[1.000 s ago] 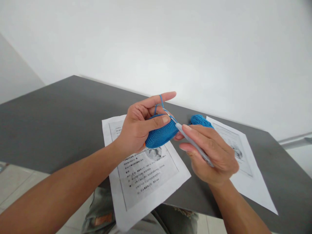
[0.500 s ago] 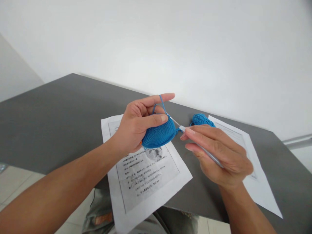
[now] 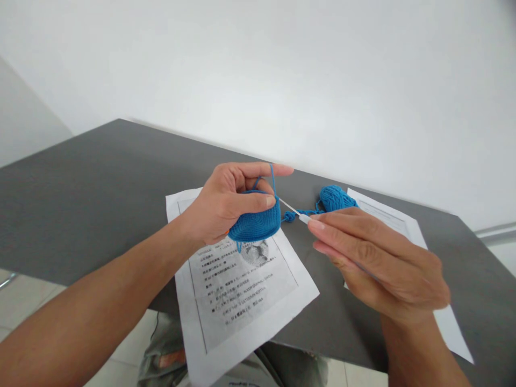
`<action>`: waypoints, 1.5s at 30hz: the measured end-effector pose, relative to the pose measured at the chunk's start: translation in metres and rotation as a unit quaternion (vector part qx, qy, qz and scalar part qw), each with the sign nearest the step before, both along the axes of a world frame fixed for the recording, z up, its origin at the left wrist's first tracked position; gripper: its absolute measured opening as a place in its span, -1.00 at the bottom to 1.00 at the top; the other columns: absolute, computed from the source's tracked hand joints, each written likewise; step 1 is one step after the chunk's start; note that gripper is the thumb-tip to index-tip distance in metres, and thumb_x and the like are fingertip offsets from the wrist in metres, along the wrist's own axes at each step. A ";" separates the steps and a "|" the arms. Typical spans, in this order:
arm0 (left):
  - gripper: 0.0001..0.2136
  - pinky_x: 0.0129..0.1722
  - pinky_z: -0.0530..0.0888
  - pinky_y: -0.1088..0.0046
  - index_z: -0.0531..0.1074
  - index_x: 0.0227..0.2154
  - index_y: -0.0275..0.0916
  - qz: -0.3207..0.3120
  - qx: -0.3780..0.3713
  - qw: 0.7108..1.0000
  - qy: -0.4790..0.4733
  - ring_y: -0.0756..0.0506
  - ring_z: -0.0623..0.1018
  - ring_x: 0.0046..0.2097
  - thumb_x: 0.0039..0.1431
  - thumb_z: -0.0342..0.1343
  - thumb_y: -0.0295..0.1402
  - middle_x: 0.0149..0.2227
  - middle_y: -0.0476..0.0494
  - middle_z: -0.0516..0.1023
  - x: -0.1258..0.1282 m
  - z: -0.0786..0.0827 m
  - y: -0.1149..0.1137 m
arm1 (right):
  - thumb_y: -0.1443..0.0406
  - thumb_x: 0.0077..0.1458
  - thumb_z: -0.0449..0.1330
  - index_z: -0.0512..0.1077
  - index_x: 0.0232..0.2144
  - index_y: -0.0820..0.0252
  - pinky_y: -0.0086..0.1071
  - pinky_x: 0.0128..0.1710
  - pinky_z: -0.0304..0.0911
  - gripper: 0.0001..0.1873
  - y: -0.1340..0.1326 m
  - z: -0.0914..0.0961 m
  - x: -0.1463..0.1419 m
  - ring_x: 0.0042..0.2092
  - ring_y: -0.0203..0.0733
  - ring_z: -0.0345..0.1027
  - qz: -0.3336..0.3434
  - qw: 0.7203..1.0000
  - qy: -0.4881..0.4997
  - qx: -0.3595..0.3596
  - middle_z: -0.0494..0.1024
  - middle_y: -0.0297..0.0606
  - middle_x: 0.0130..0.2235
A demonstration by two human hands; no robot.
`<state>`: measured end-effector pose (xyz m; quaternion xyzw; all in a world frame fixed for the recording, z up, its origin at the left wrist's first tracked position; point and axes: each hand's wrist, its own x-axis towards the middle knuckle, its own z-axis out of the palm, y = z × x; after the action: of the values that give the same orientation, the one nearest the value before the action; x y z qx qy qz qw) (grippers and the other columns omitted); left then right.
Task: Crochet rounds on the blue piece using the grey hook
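My left hand [image 3: 228, 201] pinches a round blue crochet piece [image 3: 256, 224] between thumb and fingers, with the blue yarn strand looped over its stretched index finger. My right hand [image 3: 379, 263] grips a crochet hook [image 3: 296, 213] with a pale handle; the metal tip points left and meets the edge of the crochet piece. A ball of blue yarn [image 3: 334, 198] lies on the table just behind the right hand, its strand running to the work.
A dark grey table [image 3: 100, 188] carries two printed paper sheets: one [image 3: 237, 290] under the hands hanging over the near edge, another [image 3: 403, 226] at the right. A white wall stands behind. My knees show below the table edge.
My right hand has drawn back to the right, pulling the hook out along the piece's edge. The left hand has lowered slightly and tilted the crochet piece.
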<state>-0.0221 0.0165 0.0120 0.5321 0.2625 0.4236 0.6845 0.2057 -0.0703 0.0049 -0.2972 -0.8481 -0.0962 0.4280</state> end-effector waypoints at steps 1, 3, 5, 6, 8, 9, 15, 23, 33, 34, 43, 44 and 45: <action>-0.54 -0.64 0.25 0.61 0.70 -0.02 -0.33 -0.005 0.007 1.000 0.009 0.10 0.38 -0.57 -0.07 0.42 -0.56 -0.51 0.05 0.53 -0.001 0.000 0.001 | 0.57 0.17 0.39 0.52 0.27 0.14 -0.22 -0.23 0.65 -0.36 -0.001 0.000 0.001 -0.14 -0.07 0.67 -0.002 1.000 0.004 0.000 0.75 -0.12 -0.08; -0.53 -0.63 0.26 0.61 0.69 0.01 -0.32 -0.014 0.019 0.999 0.026 0.09 0.38 -0.55 -0.05 0.41 -0.55 -0.50 0.04 0.52 -0.002 -0.001 0.002 | 0.56 0.17 0.40 0.56 0.23 0.14 -0.21 -0.20 0.67 -0.40 -0.003 0.000 0.003 -0.12 -0.05 0.69 -0.006 1.000 0.019 -0.007 0.76 -0.13 -0.09; -0.52 -0.63 0.26 0.61 0.68 0.04 -0.32 -0.025 0.030 0.998 0.039 0.09 0.38 -0.54 -0.02 0.41 -0.54 -0.49 0.03 0.52 -0.003 -0.002 0.003 | 0.54 0.18 0.40 0.60 0.19 0.09 -0.19 -0.18 0.68 -0.44 -0.004 0.000 0.005 -0.13 -0.05 0.70 -0.010 0.999 0.039 -0.026 0.77 -0.15 -0.08; -0.52 -0.62 0.26 0.61 0.68 0.05 -0.32 -0.031 0.033 0.998 0.044 0.09 0.37 -0.54 -0.01 0.41 -0.54 -0.48 0.02 0.53 -0.003 -0.002 0.003 | 0.53 0.19 0.40 0.61 0.17 0.05 -0.18 -0.18 0.68 -0.46 -0.005 -0.001 0.006 -0.14 -0.05 0.70 -0.011 0.998 0.051 -0.038 0.77 -0.18 -0.08; -0.50 -0.62 0.25 0.60 0.67 0.08 -0.31 -0.041 0.040 0.997 0.051 0.08 0.37 -0.54 0.00 0.41 -0.53 -0.47 0.02 0.53 -0.004 -0.003 0.004 | 0.51 0.20 0.40 0.63 0.14 -0.02 -0.15 -0.20 0.69 -0.48 -0.006 -0.004 0.007 -0.15 -0.05 0.71 -0.021 0.995 0.080 -0.059 0.78 -0.24 -0.08; -0.50 -0.62 0.25 0.60 0.67 0.07 -0.31 -0.043 0.041 0.997 0.052 0.08 0.37 -0.54 0.00 0.41 -0.53 -0.48 0.02 0.52 -0.004 -0.004 0.004 | 0.50 0.19 0.40 0.64 0.12 -0.05 -0.14 -0.22 0.70 -0.49 -0.006 -0.005 0.007 -0.17 -0.05 0.71 -0.026 0.993 0.096 -0.066 0.78 -0.26 -0.09; -0.55 -0.64 0.20 0.54 0.71 0.00 -0.29 -0.038 0.041 0.997 0.052 0.06 0.36 -0.57 -0.03 0.44 -0.47 -0.49 -0.01 0.53 -0.004 -0.002 0.005 | 0.47 0.20 0.41 0.66 0.10 -0.12 -0.09 -0.33 0.69 -0.51 -0.006 -0.007 0.007 -0.21 0.00 0.71 -0.034 0.989 0.120 -0.077 0.79 -0.25 -0.10; -0.60 -0.65 0.22 0.59 0.74 -0.10 -0.30 -0.050 0.023 0.997 0.059 0.08 0.34 -0.57 -0.09 0.42 -0.57 -0.53 0.02 0.48 -0.006 0.000 0.007 | 0.56 0.17 0.39 0.49 0.30 -0.02 -0.08 -0.21 0.70 -0.28 -0.006 0.002 0.009 -0.10 0.02 0.69 0.015 0.999 -0.012 -0.028 0.76 -0.15 -0.03; -0.66 -0.65 0.23 0.60 0.76 -0.16 -0.33 -0.062 0.025 0.996 0.060 0.08 0.37 -0.57 -0.09 0.44 -0.56 -0.54 0.00 0.50 -0.007 0.003 0.007 | 0.50 0.19 0.39 0.62 0.16 -0.12 -0.08 -0.31 0.66 -0.44 -0.004 0.006 0.013 -0.23 0.02 0.70 0.020 0.995 0.064 -0.073 0.78 -0.24 -0.14; -0.66 -0.65 0.24 0.59 0.76 -0.16 -0.33 -0.062 0.027 0.996 0.061 0.07 0.38 -0.57 -0.10 0.45 -0.55 -0.54 -0.01 0.50 -0.007 0.003 0.007 | 0.49 0.18 0.40 0.64 0.13 -0.13 -0.08 -0.31 0.66 -0.46 -0.004 0.005 0.013 -0.23 0.02 0.70 0.018 0.993 0.079 -0.081 0.79 -0.25 -0.15; -0.67 -0.56 0.36 0.56 0.74 -0.07 -0.24 0.020 0.081 0.996 0.030 0.04 0.46 -0.50 0.06 0.47 -0.43 -0.45 -0.04 0.58 0.001 -0.007 -0.004 | 0.22 0.39 0.28 0.70 -0.05 0.06 -0.30 -0.47 0.64 -0.80 0.011 -0.022 -0.003 -0.41 -0.20 0.62 0.121 0.836 0.408 -0.346 0.78 -0.25 -0.26; -0.67 -0.54 0.38 0.56 0.74 -0.06 -0.24 0.040 0.089 0.995 0.021 0.04 0.47 -0.49 0.06 0.46 -0.43 -0.44 -0.03 0.59 0.004 -0.010 -0.007 | 0.21 0.40 0.27 0.69 -0.06 0.07 -0.32 -0.45 0.65 -0.79 0.013 -0.025 -0.008 -0.39 -0.22 0.62 0.127 0.819 0.428 -0.361 0.77 -0.26 -0.27; -0.67 -0.52 0.42 0.56 0.74 -0.05 -0.23 0.053 0.089 0.994 0.021 0.03 0.50 -0.46 0.07 0.46 -0.44 -0.41 -0.04 0.61 0.007 -0.012 -0.010 | 0.19 0.39 0.27 0.69 -0.06 0.07 -0.33 -0.43 0.66 -0.79 0.015 -0.028 -0.013 -0.37 -0.23 0.62 0.131 0.808 0.441 -0.367 0.77 -0.26 -0.27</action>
<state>-0.0155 0.0068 0.0003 0.5854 0.2663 0.4698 0.6047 0.1931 -0.0554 -0.0229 -0.3285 -0.5708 0.4208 0.6239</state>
